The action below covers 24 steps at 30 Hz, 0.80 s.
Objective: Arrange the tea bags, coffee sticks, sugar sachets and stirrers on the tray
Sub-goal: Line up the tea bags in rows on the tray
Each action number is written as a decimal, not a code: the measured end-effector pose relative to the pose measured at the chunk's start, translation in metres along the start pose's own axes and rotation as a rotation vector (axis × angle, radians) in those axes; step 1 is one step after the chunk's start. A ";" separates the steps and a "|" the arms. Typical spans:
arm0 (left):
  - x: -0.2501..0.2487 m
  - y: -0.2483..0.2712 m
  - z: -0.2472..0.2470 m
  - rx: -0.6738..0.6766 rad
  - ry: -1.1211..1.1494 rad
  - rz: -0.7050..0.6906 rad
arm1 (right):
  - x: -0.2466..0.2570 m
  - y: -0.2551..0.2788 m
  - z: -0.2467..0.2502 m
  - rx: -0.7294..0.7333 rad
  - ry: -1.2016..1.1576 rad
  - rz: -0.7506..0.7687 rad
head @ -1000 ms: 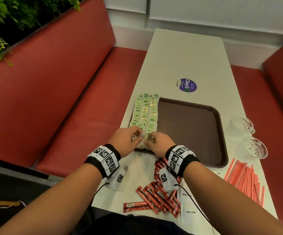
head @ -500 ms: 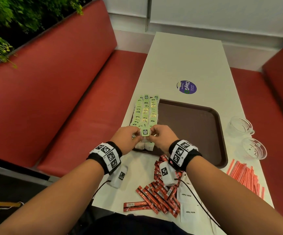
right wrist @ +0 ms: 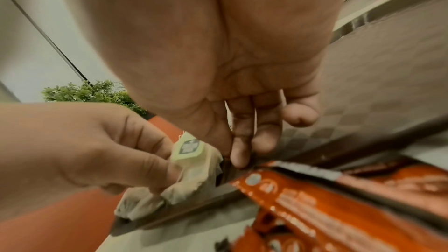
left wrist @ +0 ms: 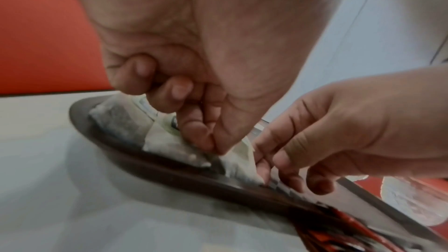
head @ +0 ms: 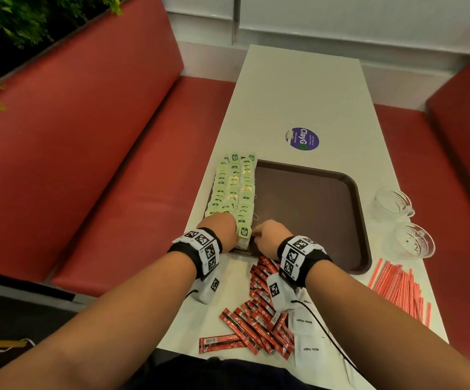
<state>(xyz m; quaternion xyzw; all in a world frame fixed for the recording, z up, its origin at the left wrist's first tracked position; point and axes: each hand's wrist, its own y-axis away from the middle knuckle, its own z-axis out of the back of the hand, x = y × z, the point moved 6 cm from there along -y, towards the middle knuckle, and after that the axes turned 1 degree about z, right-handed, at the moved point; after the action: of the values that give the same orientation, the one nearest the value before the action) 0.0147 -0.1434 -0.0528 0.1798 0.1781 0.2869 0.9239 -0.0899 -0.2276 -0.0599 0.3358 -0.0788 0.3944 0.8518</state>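
Note:
A brown tray (head: pixel 364 220) lies on the table, with rows of green-tagged tea bags (head: pixel 233 187) along its left side. At the tray's near left corner my left hand (head: pixel 228 229) pinches a tea bag (head: pixel 244 232) between thumb and fingers and holds it down on the tray (left wrist: pixel 145 162). My right hand (head: pixel 264 233) is just right of it, its fingers (right wrist: pixel 240 156) pointing down at the rim and touching the bag's right edge (left wrist: pixel 242 162). Red coffee sticks (head: pixel 256 319), white sugar sachets (head: pixel 306 333) and red stirrers (head: pixel 396 288) lie on the table.
Two clear glass cups (head: pixel 391 204) stand right of the tray. A purple round sticker (head: pixel 302 139) is on the table beyond it. Red bench seats (head: pixel 115 192) run along both sides, and the table's near edge is under my forearms.
Both hands came down with the tea bag from above the rows to the tray's near left corner. The right hand now only touches its edge.

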 end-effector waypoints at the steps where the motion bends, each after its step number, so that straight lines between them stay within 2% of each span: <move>1: -0.001 0.000 0.002 -0.022 -0.001 0.010 | 0.002 0.001 0.000 0.001 0.003 0.013; 7: 0.014 0.009 0.018 -0.065 0.063 -0.001 | 0.005 0.000 0.001 0.016 0.096 -0.007; 10: 0.035 0.024 0.028 -0.069 0.098 -0.029 | 0.008 0.003 0.009 -0.050 0.098 -0.024; 14: 0.064 0.051 0.017 0.058 0.006 -0.107 | 0.032 0.010 0.017 -0.188 0.047 0.094; 18: 0.088 0.069 -0.016 0.225 -0.132 -0.094 | 0.070 0.017 -0.006 -0.072 0.050 0.296; 21: 0.092 0.076 -0.029 0.205 -0.153 -0.121 | 0.091 0.021 -0.029 0.051 0.099 0.389; 24: 0.092 0.079 -0.029 0.181 -0.134 -0.132 | 0.103 0.023 -0.047 0.114 0.184 0.430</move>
<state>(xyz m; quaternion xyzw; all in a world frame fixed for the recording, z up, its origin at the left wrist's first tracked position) 0.0365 -0.0206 -0.0643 0.2692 0.1528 0.1957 0.9305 -0.0432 -0.1231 -0.0430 0.3213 -0.0480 0.5993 0.7316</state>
